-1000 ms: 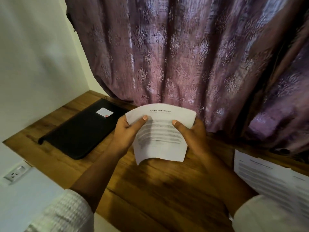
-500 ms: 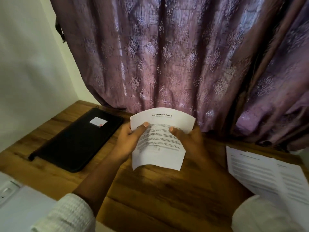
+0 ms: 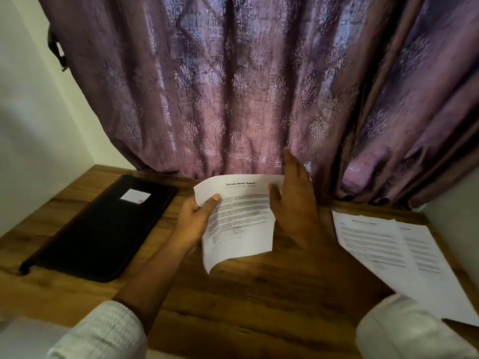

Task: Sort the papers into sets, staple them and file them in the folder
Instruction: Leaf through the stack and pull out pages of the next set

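Note:
A printed sheet headed "Sample Health Report" [image 3: 241, 216] hangs above the middle of the wooden desk [image 3: 246, 294]. My left hand [image 3: 194, 218] pinches its upper left edge, thumb on top. To the sheet's right, my right hand [image 3: 295, 200] has its fingers straight and raised, the thumb near the paper's edge. A closed black folder [image 3: 98, 226] with a small white label lies on the desk to the left. More printed papers [image 3: 404, 257] lie spread on the desk at the right. No stapler is in view.
A purple patterned curtain [image 3: 233, 86] hangs right behind the desk and reaches its back edge. White walls [image 3: 33, 125] close in on the left and right. My white sleeves fill the lower corners.
My right hand has let go of the sheet and opened, fingers lifting upward. The left hand alone now holds the paper. The view has shifted to the right.

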